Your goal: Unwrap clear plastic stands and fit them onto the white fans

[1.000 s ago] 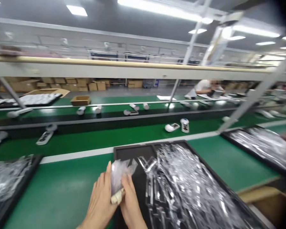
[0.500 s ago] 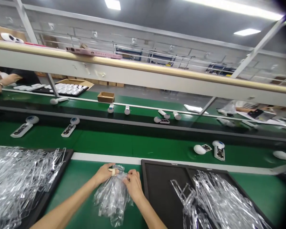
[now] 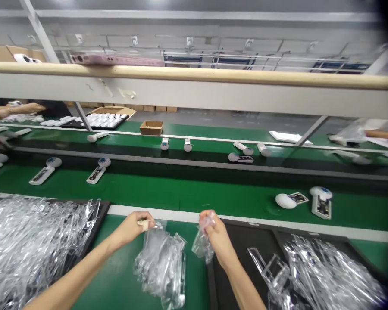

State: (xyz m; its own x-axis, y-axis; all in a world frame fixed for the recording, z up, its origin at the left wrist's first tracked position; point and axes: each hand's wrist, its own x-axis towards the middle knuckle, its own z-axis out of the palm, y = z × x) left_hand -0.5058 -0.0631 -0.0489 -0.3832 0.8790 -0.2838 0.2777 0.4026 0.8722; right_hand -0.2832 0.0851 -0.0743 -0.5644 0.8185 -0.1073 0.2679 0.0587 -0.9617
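My left hand (image 3: pixel 138 226), with a pale wrap on one finger, pinches the top of a bunch of clear plastic bags (image 3: pixel 161 262) that hangs over the green work surface. Clear strips show at the right side of this bunch. A smaller crumpled clear bag (image 3: pixel 203 243) is gripped in my right hand (image 3: pixel 213 226), above the left edge of the right black tray (image 3: pixel 236 249). A gap separates the two hands.
Clear plastic pieces (image 3: pixel 29 241) pile in a left tray; more (image 3: pixel 330 271) fill the right tray. White devices (image 3: pixel 42 174) lie along the green belt (image 3: pixel 181 193). A rail (image 3: pixel 194 94) crosses ahead. Another person's arm (image 3: pixel 19 110) is far left.
My hands have moved apart. The right one has gone right with a small bag, away from the bunch in my left hand. The camera view has levelled and shifted.
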